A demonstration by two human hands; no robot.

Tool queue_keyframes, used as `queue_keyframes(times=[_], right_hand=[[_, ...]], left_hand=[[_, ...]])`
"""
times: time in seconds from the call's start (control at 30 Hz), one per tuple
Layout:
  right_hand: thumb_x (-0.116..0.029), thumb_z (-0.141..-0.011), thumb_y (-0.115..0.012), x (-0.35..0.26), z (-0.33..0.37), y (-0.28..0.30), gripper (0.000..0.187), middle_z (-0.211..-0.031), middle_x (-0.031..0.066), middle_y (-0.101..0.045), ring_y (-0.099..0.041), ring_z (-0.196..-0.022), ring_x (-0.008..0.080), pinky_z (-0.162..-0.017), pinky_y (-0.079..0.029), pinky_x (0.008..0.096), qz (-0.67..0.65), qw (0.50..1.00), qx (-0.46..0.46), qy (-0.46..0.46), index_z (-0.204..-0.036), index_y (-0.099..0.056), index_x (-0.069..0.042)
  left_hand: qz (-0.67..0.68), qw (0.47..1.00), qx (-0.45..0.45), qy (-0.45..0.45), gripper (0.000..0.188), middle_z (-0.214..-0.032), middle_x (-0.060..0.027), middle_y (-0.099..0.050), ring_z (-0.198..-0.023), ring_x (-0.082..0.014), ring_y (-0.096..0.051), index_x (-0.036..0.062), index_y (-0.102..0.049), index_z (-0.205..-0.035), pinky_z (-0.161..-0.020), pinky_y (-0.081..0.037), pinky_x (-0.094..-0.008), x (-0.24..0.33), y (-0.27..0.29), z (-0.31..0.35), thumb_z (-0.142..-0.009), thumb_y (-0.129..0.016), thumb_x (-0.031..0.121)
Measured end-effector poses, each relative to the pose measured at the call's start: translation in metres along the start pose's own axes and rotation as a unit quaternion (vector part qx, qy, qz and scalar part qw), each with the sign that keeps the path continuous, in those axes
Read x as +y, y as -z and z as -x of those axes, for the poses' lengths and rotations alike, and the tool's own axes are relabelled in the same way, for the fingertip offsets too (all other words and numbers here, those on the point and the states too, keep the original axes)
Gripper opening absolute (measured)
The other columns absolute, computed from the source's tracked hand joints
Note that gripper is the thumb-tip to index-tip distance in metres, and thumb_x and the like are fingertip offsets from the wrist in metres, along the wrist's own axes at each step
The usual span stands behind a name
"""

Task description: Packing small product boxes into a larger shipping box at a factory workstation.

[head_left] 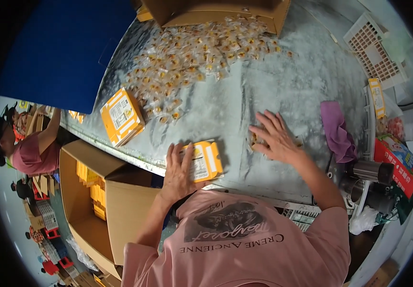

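Close to the table's near edge, my left hand [177, 173] grips a flat yellow-and-white carton [206, 161] at its left side. Its fingers lie along the carton's face, and the thumb runs by its near edge. Further right, my right hand [279, 141] is open, fingers spread low over the grey tabletop [235, 110]. Under and beside those fingers lie a few small clear-wrapped packets [255, 141], partly hidden by the hand. A stack of yellow-and-white cartons [122, 117] lies left of my left hand.
Many clear-wrapped packets [187, 57] spread from an open cardboard box [220, 14] at the back. Below left stands another cardboard box [89, 210] with yellow cartons inside. A purple cloth [338, 129] and a white basket [374, 50] are at right. A co-worker [34, 148] is at far left.
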State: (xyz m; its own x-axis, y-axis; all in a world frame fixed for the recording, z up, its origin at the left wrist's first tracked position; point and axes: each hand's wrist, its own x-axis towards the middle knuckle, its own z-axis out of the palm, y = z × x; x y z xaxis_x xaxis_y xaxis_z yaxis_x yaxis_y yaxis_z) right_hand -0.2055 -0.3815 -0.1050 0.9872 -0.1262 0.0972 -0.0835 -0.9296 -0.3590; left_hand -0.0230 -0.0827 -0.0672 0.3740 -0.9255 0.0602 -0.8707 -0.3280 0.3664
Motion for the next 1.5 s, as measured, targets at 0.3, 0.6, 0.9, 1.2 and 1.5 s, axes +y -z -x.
queue_keyframes(times=[0.3, 0.6, 0.9, 1.2, 1.5], right_hand=[[-0.049, -0.065, -0.083, -0.033, 0.060, 0.019, 0.109, -0.155, 0.0180, -0.024, -0.020, -0.145, 0.0387, -0.119, -0.016, 0.0505, -0.055, 0.993, 0.018, -0.104, -0.148, -0.029, -0.004], [-0.032, -0.073, -0.080, -0.058, 0.026, -0.033, 0.102, -0.156, 0.0214, -0.021, -0.016, -0.147, 0.0374, -0.121, -0.009, 0.0499, -0.044, 0.998, -0.006, -0.033, -0.149, -0.021, 0.001], [-0.025, -0.082, -0.075, -0.069, 0.021, -0.001, 0.071, -0.135, 0.0189, -0.042, -0.052, -0.119, 0.0351, -0.099, -0.045, 0.0407, -0.188, 0.964, -0.011, -0.187, -0.140, -0.043, -0.002], [0.006, -0.087, -0.051, -0.105, -0.027, -0.083, 0.035, -0.110, 0.0200, -0.057, -0.060, -0.096, 0.0362, -0.085, -0.050, 0.0390, -0.425, 0.894, 0.127, -0.063, -0.121, -0.057, 0.000], [0.003, -0.089, -0.049, -0.064, -0.077, -0.075, 0.029, -0.101, 0.0191, -0.058, -0.063, -0.086, 0.0335, -0.077, -0.051, 0.0389, -0.156, 0.974, 0.162, -0.029, -0.116, -0.060, 0.002]], left_hand=[[0.021, 0.997, -0.025, -0.065, 0.116, -0.136, -0.0310, -0.035, -0.129, -0.0525, -0.031, 0.0043, -0.029, -0.149, -0.112, -0.027, -0.0576, 0.001, -0.012, -0.017, -0.060, -0.085, 0.053], [0.025, 0.996, -0.036, -0.083, 0.118, -0.138, -0.0256, -0.035, -0.129, -0.0515, -0.030, 0.0071, -0.029, -0.150, -0.109, -0.032, -0.0583, 0.016, -0.019, -0.019, -0.058, -0.086, 0.053], [0.018, 0.999, 0.017, -0.042, 0.114, -0.134, -0.0276, -0.036, -0.125, -0.0504, -0.034, 0.0042, -0.033, -0.147, -0.105, -0.035, -0.0570, 0.010, -0.017, -0.009, -0.058, -0.087, 0.050], [-0.012, 0.996, 0.086, 0.018, 0.114, -0.127, -0.0276, -0.039, -0.118, -0.0456, -0.038, -0.0032, -0.037, -0.142, -0.102, -0.036, -0.0545, 0.001, -0.010, -0.006, -0.054, -0.089, 0.049], [-0.036, 0.995, 0.088, 0.030, 0.116, -0.125, -0.0290, -0.040, -0.119, -0.0451, -0.038, -0.0039, -0.036, -0.142, -0.104, -0.034, -0.0547, -0.009, -0.009, -0.004, -0.055, -0.087, 0.053]])
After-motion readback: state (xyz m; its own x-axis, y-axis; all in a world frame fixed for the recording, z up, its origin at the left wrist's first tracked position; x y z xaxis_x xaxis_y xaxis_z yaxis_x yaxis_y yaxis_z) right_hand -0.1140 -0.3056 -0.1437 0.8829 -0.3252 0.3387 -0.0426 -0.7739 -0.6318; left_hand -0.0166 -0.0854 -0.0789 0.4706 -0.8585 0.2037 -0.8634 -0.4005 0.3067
